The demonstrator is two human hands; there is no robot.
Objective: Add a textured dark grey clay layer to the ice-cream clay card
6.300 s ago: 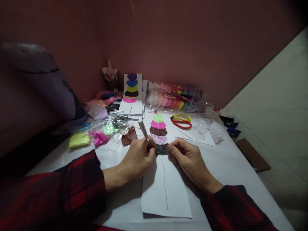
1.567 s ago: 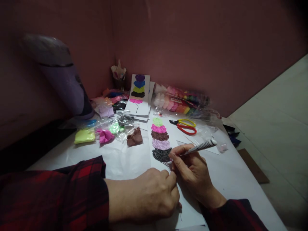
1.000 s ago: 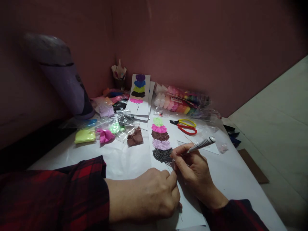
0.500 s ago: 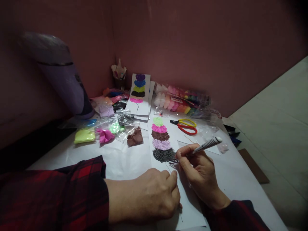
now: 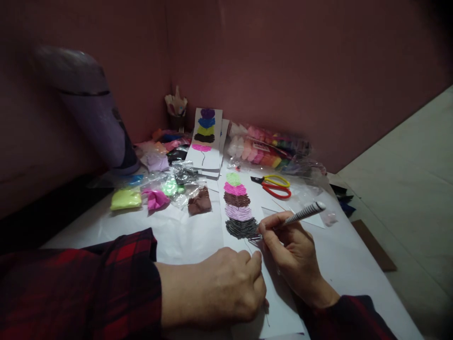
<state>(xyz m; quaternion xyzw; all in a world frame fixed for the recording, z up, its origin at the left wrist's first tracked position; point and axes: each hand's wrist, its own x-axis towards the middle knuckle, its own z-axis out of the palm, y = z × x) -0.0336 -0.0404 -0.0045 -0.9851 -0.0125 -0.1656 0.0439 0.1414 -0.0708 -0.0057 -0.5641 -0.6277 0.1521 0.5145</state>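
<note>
My right hand (image 5: 295, 257) pinches a fork (image 5: 305, 212) with a striped black-and-white handle. Its tines touch or hover at the lower right edge of a dark grey clay patch (image 5: 241, 227). That patch is the lowest in a textured clay column on a white paper sheet (image 5: 283, 302), below lilac (image 5: 238, 213), brown (image 5: 236, 199), pink (image 5: 235, 188) and light green (image 5: 233, 179) ones. My left hand (image 5: 219, 285) rests on the sheet just below, fingers curled closed; whatever may be inside is hidden. A thin drawn line runs down from the grey patch.
Bags of yellow (image 5: 126, 199), pink (image 5: 156, 200) and brown clay (image 5: 200, 202) lie left. Behind stand a finished-looking card (image 5: 204, 158) and a cup of tools (image 5: 177, 120). Scissors (image 5: 276, 185) and a clay pack (image 5: 262, 146) lie right of centre. A tall purple object (image 5: 92, 118) leans left.
The fork's tines have tilted slightly at the edge of the grey clay. Both hands stay nearly in place; the whole view has shifted a little.
</note>
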